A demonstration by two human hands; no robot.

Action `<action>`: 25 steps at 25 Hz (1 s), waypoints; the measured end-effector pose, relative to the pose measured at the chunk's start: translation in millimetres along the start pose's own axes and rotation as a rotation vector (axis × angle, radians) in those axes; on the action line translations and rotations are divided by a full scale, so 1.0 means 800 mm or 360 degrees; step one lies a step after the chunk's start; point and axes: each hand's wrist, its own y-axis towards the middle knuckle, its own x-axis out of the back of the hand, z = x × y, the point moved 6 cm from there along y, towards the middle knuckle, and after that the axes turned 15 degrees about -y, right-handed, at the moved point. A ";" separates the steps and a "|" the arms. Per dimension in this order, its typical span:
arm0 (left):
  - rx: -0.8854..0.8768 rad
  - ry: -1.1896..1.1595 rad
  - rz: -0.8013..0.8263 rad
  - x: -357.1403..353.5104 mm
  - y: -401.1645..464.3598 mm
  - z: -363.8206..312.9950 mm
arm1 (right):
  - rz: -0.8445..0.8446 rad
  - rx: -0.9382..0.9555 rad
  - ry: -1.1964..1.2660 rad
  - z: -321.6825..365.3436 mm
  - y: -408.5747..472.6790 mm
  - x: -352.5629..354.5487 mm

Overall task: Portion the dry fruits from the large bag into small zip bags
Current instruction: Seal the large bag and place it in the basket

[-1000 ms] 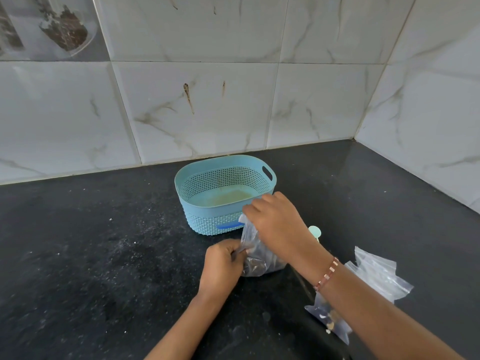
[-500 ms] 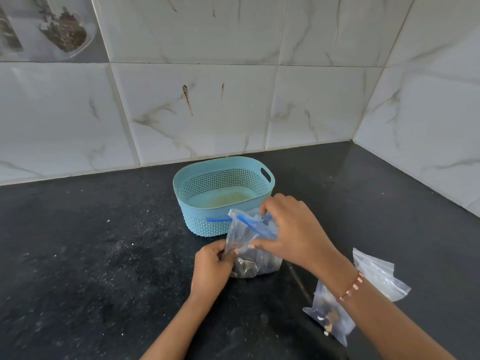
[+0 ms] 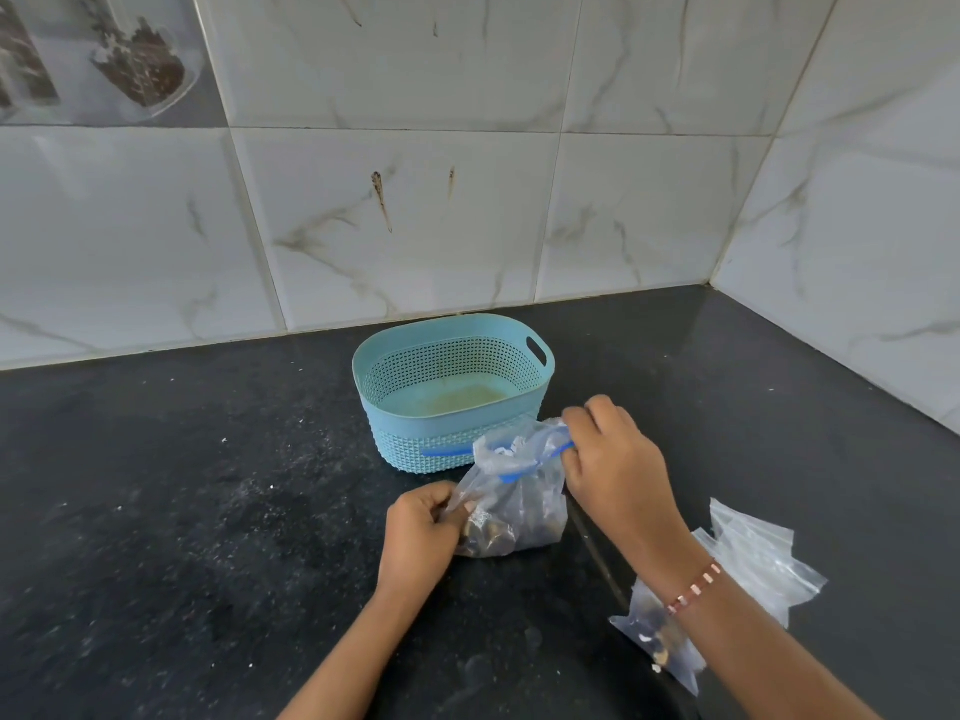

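Observation:
A small clear zip bag (image 3: 519, 504) with a blue seal strip holds dark dry fruits and rests on the black counter in front of the basket. My left hand (image 3: 423, 532) pinches its lower left corner. My right hand (image 3: 615, 470) grips the right end of its blue zip strip. Under my right forearm lies the large clear bag (image 3: 660, 641) with a few dry fruits in it. Beside it sits a pile of unfilled small zip bags (image 3: 758, 558).
A light blue perforated plastic basket (image 3: 395, 407) stands behind the bag, with nothing in it. The black counter (image 3: 182, 511) is dusted with white specks. Tiled walls meet at a corner on the right.
My right hand has slid from the left part of the bag's top to the right end of the zip strip. The bag now stands taller, its blue seal showing.

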 end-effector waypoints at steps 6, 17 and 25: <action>-0.0056 0.0036 0.0065 -0.004 0.000 -0.009 | -0.0002 -0.0191 0.0568 -0.008 0.003 0.003; -0.0070 -0.0082 0.0240 -0.010 0.000 -0.066 | 0.0841 -0.0849 0.2078 -0.067 -0.002 -0.033; -0.0048 -0.0155 0.0081 -0.017 0.002 -0.087 | 0.1532 -0.1566 0.2102 -0.049 -0.027 -0.080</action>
